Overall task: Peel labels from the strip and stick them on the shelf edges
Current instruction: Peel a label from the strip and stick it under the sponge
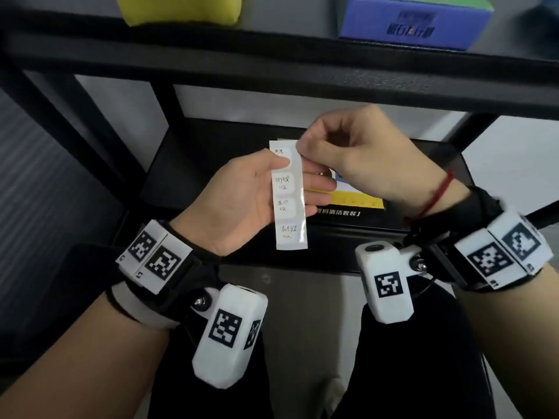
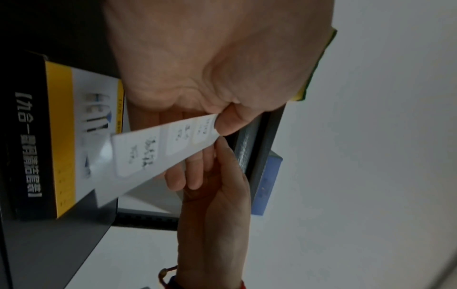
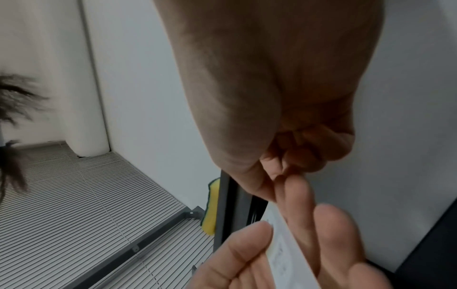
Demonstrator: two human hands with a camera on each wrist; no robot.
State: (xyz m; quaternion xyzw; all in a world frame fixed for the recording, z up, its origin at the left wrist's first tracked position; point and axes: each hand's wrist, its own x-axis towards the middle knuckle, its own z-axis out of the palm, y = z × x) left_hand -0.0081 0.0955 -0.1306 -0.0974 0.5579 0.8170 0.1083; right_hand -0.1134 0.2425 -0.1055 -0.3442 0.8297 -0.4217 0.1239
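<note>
Four handwritten labels remain on the one strip (image 1: 289, 195), counted from the head view — the topmost is partly under my left thumb, so its full outline is hidden. I hold the strip upright in front of the shelving, between the upper shelf edge (image 1: 272, 60) and the lower shelf (image 1: 348, 255), touching neither.

Hand state: my left hand (image 1: 242, 201) supports the strip from behind on extended fingers, with the thumb pressed on its front near the top. My right hand (image 1: 357, 158) has thumb and forefinger closed together at the top right corner of the strip; the other fingers are curled in. Whether a label corner has lifted yet I cannot tell.

Step in hand, as I judge it: starting the peel of the top label. No label is visible on either shelf edge, so the task looks near its beginning.

Next move calls for a slow pull away from the backing while the left thumb pins the strip — then carrying the label to a shelf edge.

Other counts: two shelf levels, one yellow item (image 1: 178, 7) and one blue box (image 1: 414, 22) on the upper, one black-and-yellow box (image 1: 357, 204) on the lower.
</note>
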